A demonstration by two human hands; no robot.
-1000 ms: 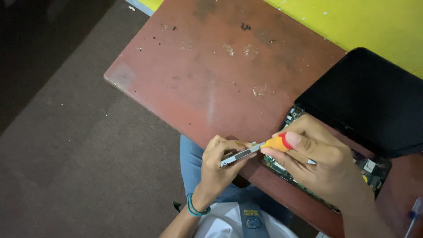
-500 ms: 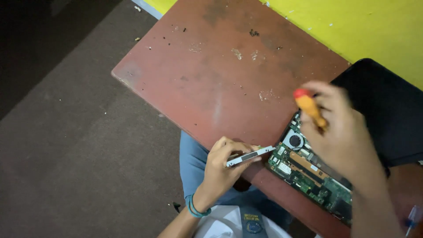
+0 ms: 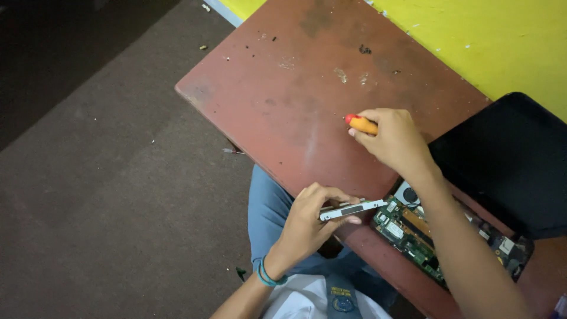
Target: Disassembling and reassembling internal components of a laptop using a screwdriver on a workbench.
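The silver bracket (image 3: 352, 209) is lying pinched in my left hand (image 3: 310, 218) at the near edge of the red table (image 3: 283, 100), its long axis pointing right toward the opened laptop's circuit board (image 3: 413, 236). It is looking thin, flat and metallic (a drive caddy, I am guessing). My right hand (image 3: 393, 139) is sitting farther up the table, well apart from the bracket, fingers clenched around an orange-handled screwdriver (image 3: 361, 124) with a red cap. The left hand is clearly the nearer one.
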